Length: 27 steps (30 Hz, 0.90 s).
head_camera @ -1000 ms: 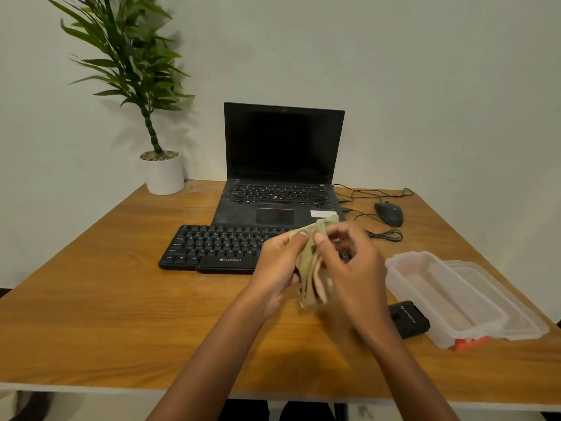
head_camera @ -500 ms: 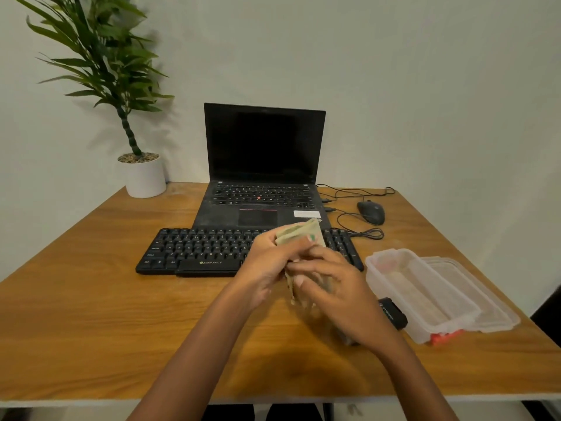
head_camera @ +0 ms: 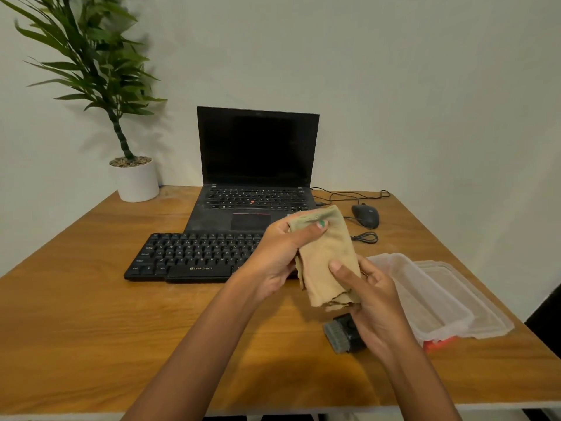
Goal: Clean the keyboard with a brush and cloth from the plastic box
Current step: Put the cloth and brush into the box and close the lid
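While both hands [head_camera: 273,256] pinch cloth [head_camera: 326,259] | keyboard [head_camera: 194,256] beneath | table [head_camera: 76,329] left bare

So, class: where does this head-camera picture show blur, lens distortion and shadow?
Head view: the plant leaves are smeared at top left; the table edges splay outward, a wide-angle effect; a soft shadow lies on the wood under the arms; the keyboard lettering reads sharp.
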Each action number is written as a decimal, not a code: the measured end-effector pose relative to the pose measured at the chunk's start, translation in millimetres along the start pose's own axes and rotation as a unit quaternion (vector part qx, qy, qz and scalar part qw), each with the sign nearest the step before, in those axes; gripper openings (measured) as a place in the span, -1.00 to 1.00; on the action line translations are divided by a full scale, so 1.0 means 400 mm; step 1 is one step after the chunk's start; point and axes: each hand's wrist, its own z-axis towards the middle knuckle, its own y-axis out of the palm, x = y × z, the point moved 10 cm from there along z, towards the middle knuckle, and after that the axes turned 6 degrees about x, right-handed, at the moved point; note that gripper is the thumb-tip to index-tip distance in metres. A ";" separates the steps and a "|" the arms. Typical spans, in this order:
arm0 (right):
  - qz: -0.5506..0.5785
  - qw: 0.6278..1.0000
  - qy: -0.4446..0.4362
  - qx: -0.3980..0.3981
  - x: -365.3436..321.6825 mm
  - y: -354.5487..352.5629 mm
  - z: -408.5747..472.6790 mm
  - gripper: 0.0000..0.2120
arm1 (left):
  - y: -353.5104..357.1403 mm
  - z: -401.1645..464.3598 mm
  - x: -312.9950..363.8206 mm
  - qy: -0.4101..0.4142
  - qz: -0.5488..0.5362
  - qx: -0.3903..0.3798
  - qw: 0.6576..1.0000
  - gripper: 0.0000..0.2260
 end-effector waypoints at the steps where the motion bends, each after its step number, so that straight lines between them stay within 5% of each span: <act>1: 0.023 1.000 0.011 0.008 0.003 -0.011 -0.003 -0.63 | 0.003 0.006 0.002 0.008 0.004 0.002 1.000 -0.83; 10: 0.019 0.985 -0.012 0.169 -0.070 -0.203 -0.029 -0.70 | 0.052 0.073 -0.045 0.006 0.077 0.022 0.997 -0.83; 16: -0.230 0.920 -0.133 0.289 -0.171 -0.327 -0.046 -0.69 | 0.135 0.131 -0.071 0.068 0.276 0.006 0.959 -0.81; 23: -0.517 0.788 -0.184 0.279 -0.207 -0.330 -0.032 -0.73 | 0.254 0.189 -0.126 0.150 0.514 -0.064 0.842 -0.76; 27: -0.621 0.731 -0.151 0.240 -0.192 -0.309 -0.018 -0.72 | 0.300 0.189 -0.158 0.183 0.654 -0.101 0.727 -0.77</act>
